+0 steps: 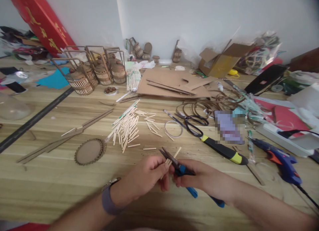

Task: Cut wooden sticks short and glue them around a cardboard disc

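Note:
My left hand (153, 173), with a watch on its wrist, pinches a few thin wooden sticks (167, 162) between thumb and fingers. In my right hand (199, 176) is a pair of blue-handled shears (183, 169), gripped near the pivot. Their dark, pointed blades lie across the sticks, slightly apart at the tips; whether they touch the wood I cannot tell. Both hands are close together above the wooden table (134, 201). Just beyond them lies a loose pile of short cut sticks (127, 128). Left of it is a round cardboard disc (88, 152) with a scalloped edge.
Black scissors (196, 126), a cutter knife (221, 149) and a blue glue gun (281, 159) lie to the right. Coiled brown strips (211, 103) and cardboard sheets (171, 83) are farther back. Several small handled baskets (81, 81) stand back left. A dark metal bar (37, 119) lies at left.

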Tool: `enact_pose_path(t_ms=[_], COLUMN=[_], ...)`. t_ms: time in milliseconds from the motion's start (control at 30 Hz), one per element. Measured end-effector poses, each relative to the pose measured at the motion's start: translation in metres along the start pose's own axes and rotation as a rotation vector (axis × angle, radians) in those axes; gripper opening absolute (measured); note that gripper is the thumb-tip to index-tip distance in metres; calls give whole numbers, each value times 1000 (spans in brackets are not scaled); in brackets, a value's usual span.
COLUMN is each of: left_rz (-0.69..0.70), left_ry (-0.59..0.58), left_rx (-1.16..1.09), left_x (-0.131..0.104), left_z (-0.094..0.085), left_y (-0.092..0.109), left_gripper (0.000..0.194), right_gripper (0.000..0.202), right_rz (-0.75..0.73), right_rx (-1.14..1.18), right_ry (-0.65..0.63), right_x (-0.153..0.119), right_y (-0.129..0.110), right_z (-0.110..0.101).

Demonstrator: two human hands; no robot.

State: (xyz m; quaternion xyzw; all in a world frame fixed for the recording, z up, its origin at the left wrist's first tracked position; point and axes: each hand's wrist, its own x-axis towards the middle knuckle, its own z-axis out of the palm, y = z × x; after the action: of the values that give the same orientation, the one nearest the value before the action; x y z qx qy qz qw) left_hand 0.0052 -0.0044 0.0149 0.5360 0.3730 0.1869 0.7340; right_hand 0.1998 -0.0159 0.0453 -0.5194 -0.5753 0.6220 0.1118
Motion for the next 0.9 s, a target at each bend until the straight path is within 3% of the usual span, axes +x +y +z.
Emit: enact_pose_path(t_ms=[267,600,667,767,833,900], left_rz=[20,65,90,158,162,150], left_ry=[8,56,91,241,351,389], left_rx=[88,209,188,154,242,435], left_x=[0,1,2,3,3,2], left_z=[1,-1,-4,-11,-16,-18], left_y=[-1,-5,-6,-5,-3,-2], left_gripper=[53,50,49,46,42,37], right_gripper=[17,6,10,17,19,19], right_rz=[47,-87,-112,-84,-102,-235], right_rx=[31,-182,-187,-222,-322,-464], right_ry=[-1,96,104,124,276,520], right_x=[4,8,8,6,4,5], right_y=[10,5,4,5,7,9], right_z=[3,9,6,-2,-8,-11])
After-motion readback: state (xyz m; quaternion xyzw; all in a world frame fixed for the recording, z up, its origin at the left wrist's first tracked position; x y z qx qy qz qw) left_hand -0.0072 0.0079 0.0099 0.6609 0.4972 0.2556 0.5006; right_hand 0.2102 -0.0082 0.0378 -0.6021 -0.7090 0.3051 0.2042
